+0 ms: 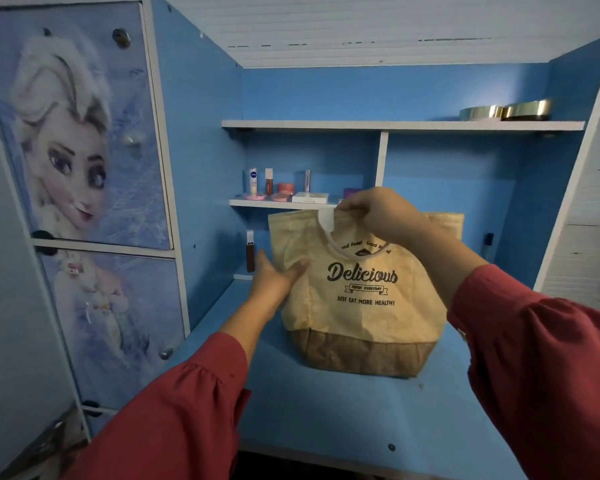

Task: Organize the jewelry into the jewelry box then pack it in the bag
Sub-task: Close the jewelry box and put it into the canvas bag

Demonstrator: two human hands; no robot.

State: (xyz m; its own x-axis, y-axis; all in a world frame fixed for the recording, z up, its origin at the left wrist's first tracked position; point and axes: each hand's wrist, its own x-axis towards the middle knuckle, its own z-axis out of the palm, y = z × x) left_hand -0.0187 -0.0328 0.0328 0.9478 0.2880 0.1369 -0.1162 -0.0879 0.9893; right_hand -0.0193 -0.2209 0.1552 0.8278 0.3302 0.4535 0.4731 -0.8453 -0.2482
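Note:
A beige mesh tote bag (361,306) printed "Delicious", with a brown base, stands upright on the blue desk surface (326,410). My right hand (378,211) pinches the bag's white handle at its top edge. My left hand (274,275) lies against the bag's left side, thumb on the front and fingers straight. No jewelry box shows; the bag's inside is hidden.
A small white shelf (281,202) behind the bag holds several cosmetics. Two gold-rimmed round containers (506,110) sit on the upper shelf at right. A dark bottle (250,252) stands left of the bag. Printed cabinet doors (84,150) line the left side.

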